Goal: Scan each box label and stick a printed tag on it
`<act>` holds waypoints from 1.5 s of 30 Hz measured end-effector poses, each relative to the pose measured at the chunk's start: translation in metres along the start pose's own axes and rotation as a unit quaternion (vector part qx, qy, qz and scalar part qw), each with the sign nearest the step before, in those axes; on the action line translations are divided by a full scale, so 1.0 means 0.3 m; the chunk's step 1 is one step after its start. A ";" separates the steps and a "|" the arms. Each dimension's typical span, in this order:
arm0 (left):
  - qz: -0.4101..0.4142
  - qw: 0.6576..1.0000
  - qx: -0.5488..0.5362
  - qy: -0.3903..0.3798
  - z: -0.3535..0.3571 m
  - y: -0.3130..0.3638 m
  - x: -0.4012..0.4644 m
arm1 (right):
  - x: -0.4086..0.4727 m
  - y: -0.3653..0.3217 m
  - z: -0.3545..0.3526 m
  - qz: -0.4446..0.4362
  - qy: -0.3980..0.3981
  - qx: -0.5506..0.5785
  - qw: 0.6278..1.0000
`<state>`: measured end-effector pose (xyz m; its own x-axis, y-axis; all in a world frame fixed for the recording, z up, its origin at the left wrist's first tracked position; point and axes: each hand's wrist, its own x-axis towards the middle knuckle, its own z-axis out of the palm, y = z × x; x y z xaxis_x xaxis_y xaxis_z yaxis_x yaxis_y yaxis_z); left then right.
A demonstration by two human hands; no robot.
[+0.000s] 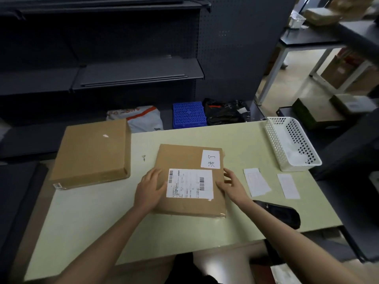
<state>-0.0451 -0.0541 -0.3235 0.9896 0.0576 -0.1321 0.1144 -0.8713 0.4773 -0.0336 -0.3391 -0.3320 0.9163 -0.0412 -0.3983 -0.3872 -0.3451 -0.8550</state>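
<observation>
A flat cardboard box (184,156) lies in the middle of the pale green table (102,222). It carries a white shipping label (189,183) with barcodes and a white tag (211,159) with handwritten characters at its far right corner. My left hand (150,188) rests with relaxed fingers on the box's left edge. My right hand (230,184) touches its right edge with spread fingers. A second, thicker cardboard box (92,152) sits to the left. Two loose white tags (256,182) (288,186) lie to the right. A black handheld scanner (281,213) lies near the table's right front.
A white perforated basket (272,138) stands at the table's far right corner. Behind the table are dark metal shelves (123,74), a blue plastic crate (188,114), a grey-and-orange mail bag (139,117) and a black bag (225,112). More boxes sit on racks at the right.
</observation>
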 end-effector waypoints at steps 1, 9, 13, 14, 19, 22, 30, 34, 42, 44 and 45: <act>-0.001 1.000 -0.009 0.000 -0.003 -0.010 0.017 | 0.008 -0.005 0.003 -0.004 -0.001 -0.004 1.000; -0.078 0.978 -0.187 -0.050 0.015 -0.106 0.090 | 0.032 0.000 0.007 -0.025 0.014 -0.007 1.000; -0.098 0.948 -0.294 -0.067 0.030 -0.079 0.084 | 0.017 0.050 -0.008 -0.006 0.013 0.003 1.000; -0.099 0.943 -0.311 -0.069 0.031 -0.058 0.082 | 0.014 0.057 -0.013 -0.002 0.011 0.012 1.000; -0.121 0.908 -0.397 -0.059 0.021 -0.005 0.078 | 0.006 0.060 -0.036 -0.003 -0.002 0.020 1.000; -0.108 0.901 -0.413 -0.073 0.009 0.033 0.061 | -0.016 0.068 -0.079 -0.023 -0.010 -0.015 1.000; -0.098 0.912 -0.399 -0.024 0.038 0.222 -0.018 | -0.128 0.295 -0.389 -0.069 -0.028 -0.351 0.934; -0.112 0.910 -0.400 0.005 0.067 0.277 -0.064 | -0.144 0.369 -0.510 -0.054 -0.067 -0.471 0.878; -0.147 0.902 -0.402 0.059 0.097 0.327 -0.188 | -0.138 0.411 -0.555 -0.133 -0.077 -0.490 0.858; -0.155 0.900 -0.401 0.074 0.093 0.343 -0.221 | -0.134 0.404 -0.543 -0.144 -0.079 -0.501 0.850; -0.159 0.899 -0.401 0.083 0.090 0.351 -0.238 | -0.131 0.398 -0.537 -0.145 -0.081 -0.505 0.847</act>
<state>-0.1062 -0.1630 -0.2872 0.8875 0.3709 -0.2736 0.3549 -0.1711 0.9191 -0.0993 -0.5297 -0.3650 0.9005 0.2833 -0.3300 0.2116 -0.9483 -0.2366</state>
